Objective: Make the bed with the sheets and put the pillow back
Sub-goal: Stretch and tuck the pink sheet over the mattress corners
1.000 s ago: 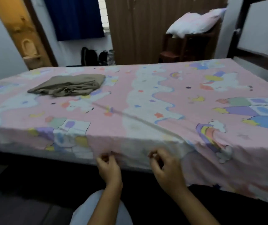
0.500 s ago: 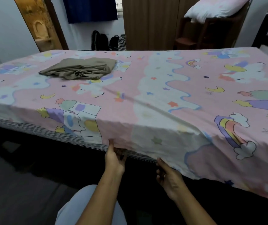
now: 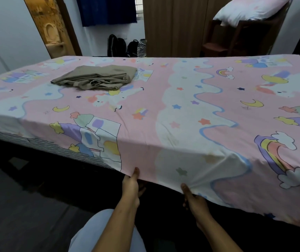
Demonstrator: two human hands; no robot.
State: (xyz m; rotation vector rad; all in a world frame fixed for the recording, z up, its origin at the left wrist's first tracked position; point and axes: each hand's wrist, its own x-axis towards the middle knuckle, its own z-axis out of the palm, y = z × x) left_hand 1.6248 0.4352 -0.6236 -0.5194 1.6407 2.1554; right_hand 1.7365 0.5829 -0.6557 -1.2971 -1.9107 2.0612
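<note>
At upper left of the frame, a folded brown cloth (image 3: 94,79) lies on the pink sheet (image 3: 163,106) spread over the mattress (image 3: 36,144). Lower centre, the left hand (image 3: 131,184) has its grip pinched on the sheet's hanging edge. Just right of it, the right hand (image 3: 193,199) grips that same edge, fabric bunching. Upper right, the pillow (image 3: 251,10) sits on a chair (image 3: 240,33).

Pink cartoon-print sheet (image 3: 163,106) spread over the bed (image 3: 36,143), folded khaki cloth (image 3: 94,79) on top.
</note>
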